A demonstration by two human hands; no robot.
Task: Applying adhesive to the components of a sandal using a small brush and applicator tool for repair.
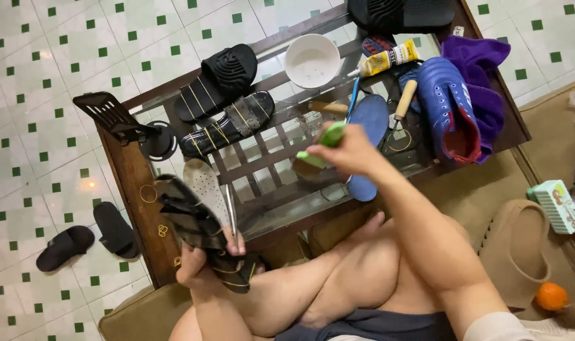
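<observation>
Black sandal point(202, 237), bound with yellow rubber bands, is sitting at seven o'clock over the near edge of the glass tabletop point(268, 202); its long axis is running from ten o'clock down to four o'clock, sole turned up. Left hand point(196, 262) is gripping it from beneath, fingers point(237, 247) curled closed over its lower end. Right hand point(354, 151) is hovering at centre, fingers wrapped shut around a green tool point(322, 142) whose long axis is tilting from two o'clock to eight o'clock. White insole point(205, 186) is lying just beside the sandal. Blue shoe point(448, 107) is resting at two o'clock, white bowl point(311, 60) at twelve.
</observation>
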